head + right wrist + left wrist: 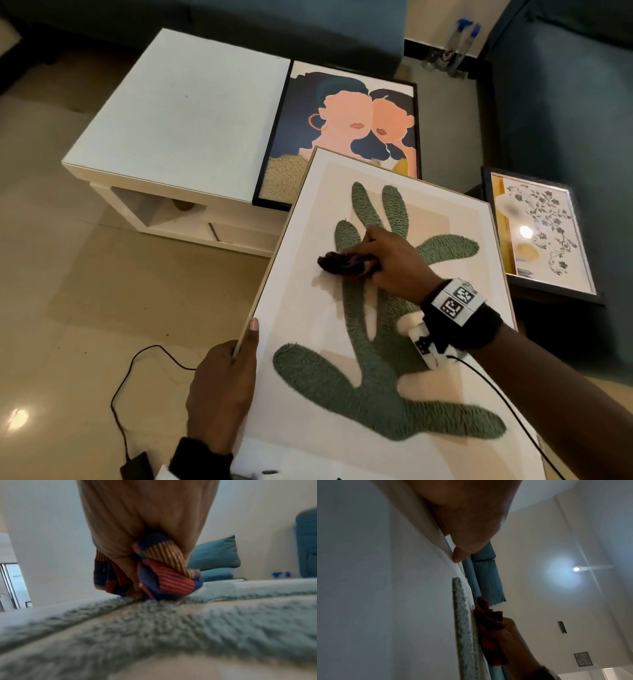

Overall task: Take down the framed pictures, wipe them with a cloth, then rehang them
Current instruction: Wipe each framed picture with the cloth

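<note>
Three framed pictures are down from the wall. One is in hand: the cactus picture (376, 308), a pale-framed panel with tufted green shapes, sits tilted at the centre of the head view with its far edge overlapping the portrait picture (346, 133). It looks broad, stiff and fairly light, though awkward because of its span. The frame edge is the best place to hold it, since the raised pile would likely crush or shed under a grip. I cannot tell whether glass covers it.

At 7 o'clock, the left hand (219, 387) clasps the left rim, thumb lying over the front and fingers curled behind. Above centre, the right hand (394, 260) bunches a striped cloth (342, 263) in curled fingers and presses it onto the green tufts. Soft and crumpled, the cloth should follow the pile easily.

At 12 o'clock, the portrait picture lies flat on a white table (178, 113). At 3 o'clock, a floral picture (544, 233) reflects a lamp, so it is likely glazed and fragile.

At 1 o'clock, spray bottles (459, 44) stand on the floor; their contents cannot be seen. The table's open shelf (161, 212) holds a small roundish thing, too dim to name.
</note>
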